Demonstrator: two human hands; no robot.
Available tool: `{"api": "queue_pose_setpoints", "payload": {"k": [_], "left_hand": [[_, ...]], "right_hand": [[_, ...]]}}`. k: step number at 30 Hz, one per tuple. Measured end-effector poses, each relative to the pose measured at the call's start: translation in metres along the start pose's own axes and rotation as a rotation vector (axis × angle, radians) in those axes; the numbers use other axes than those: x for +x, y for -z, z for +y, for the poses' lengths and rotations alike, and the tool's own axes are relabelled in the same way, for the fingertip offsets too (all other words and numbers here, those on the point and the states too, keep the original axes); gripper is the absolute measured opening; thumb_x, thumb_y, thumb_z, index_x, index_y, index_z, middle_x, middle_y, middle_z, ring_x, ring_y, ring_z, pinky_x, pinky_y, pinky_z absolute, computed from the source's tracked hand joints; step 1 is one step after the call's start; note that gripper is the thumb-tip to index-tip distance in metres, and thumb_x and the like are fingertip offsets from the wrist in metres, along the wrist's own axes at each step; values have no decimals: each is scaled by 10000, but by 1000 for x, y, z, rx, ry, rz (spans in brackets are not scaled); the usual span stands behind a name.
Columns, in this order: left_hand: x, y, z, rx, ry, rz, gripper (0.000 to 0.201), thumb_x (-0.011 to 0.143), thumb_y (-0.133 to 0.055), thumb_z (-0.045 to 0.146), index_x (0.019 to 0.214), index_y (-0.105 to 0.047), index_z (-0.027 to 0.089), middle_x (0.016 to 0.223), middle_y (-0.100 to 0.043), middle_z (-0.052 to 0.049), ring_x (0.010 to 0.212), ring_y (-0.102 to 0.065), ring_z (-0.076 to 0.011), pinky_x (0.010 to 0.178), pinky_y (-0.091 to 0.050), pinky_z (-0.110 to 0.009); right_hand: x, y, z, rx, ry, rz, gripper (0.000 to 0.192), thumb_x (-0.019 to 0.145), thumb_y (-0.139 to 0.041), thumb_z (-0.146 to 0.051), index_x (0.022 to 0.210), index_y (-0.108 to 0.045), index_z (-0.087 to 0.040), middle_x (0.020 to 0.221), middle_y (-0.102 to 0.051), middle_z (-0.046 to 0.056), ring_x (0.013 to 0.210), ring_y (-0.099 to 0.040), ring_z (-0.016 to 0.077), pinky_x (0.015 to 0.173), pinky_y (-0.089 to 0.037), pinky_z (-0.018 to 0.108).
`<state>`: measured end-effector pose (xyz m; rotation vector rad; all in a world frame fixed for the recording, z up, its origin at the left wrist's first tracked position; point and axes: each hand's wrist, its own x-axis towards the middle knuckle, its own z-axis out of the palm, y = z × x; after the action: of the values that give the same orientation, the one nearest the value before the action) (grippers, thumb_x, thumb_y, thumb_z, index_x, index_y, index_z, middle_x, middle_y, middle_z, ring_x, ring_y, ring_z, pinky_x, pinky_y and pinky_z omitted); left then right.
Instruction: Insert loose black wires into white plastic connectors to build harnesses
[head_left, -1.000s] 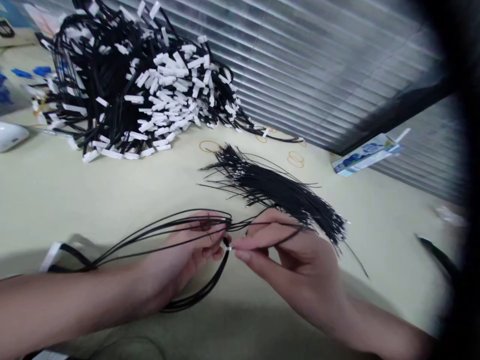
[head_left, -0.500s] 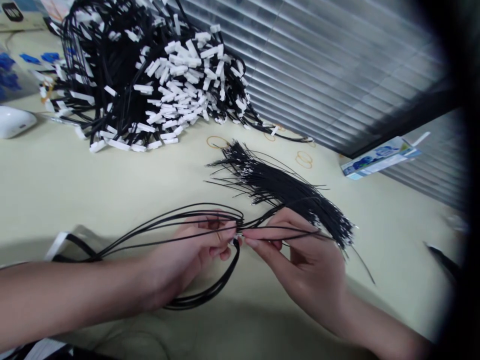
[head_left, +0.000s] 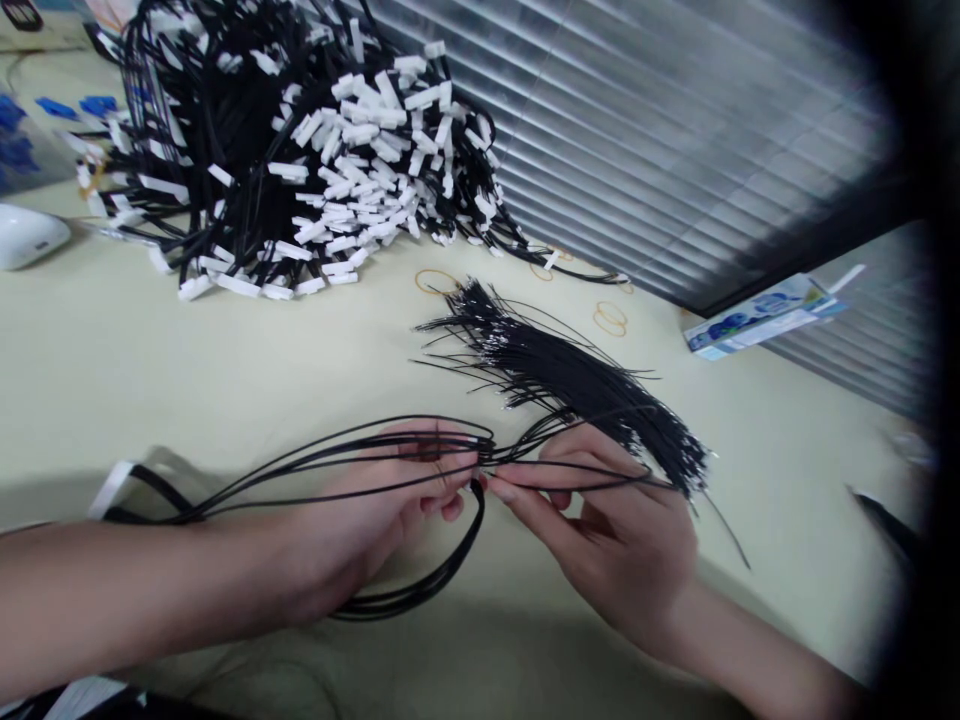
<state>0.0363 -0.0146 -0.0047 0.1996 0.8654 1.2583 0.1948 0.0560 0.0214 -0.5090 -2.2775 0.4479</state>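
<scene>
Both hands pinch where their fingertips meet just above the bench (head_left: 150, 370): the left hand (head_left: 375, 520) pinches the gathered black wires (head_left: 315, 462) at the small white connector (head_left: 475, 484), and the right hand (head_left: 615, 530) nips one thin wire (head_left: 592, 488) against it. Doing this well probably means keeping the connector steady, feeding the wire end in straight, and holding the loops clear of the loose wire bundle (head_left: 570, 385) behind.

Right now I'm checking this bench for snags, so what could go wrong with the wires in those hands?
The left hand and right hand pinch thin black wires whose loops trail across the table; a pull might tangle them. The loose wire bundle lies right behind the right hand, so stray strands could get dragged along. Rubber bands nearby could catch too.
</scene>
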Motion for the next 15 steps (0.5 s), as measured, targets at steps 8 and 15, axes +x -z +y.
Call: {"api": "queue_pose_setpoints", "payload": {"k": [8, 15], "left_hand": [[3, 2, -1, 57, -13, -44, 144, 737, -737, 185, 855, -654, 189, 784, -620, 28, 762, -554, -104, 744, -420, -242], [3, -2, 2, 88, -30, -66, 160, 700, -769, 203, 748, -623, 157, 731, -580, 24, 697, -488, -93, 651, -379, -208]], "right_hand": [[-1, -2, 0, -7, 14, 30, 156, 728, -704, -67, 823, -674, -187, 625, -636, -21, 575, -556, 104, 517, -501, 239], [-3, -4, 2, -81, 70, 46, 129, 749, -697, -101, 831, -675, -198, 651, -656, -21, 590, -581, 108, 532, -485, 243]]}}
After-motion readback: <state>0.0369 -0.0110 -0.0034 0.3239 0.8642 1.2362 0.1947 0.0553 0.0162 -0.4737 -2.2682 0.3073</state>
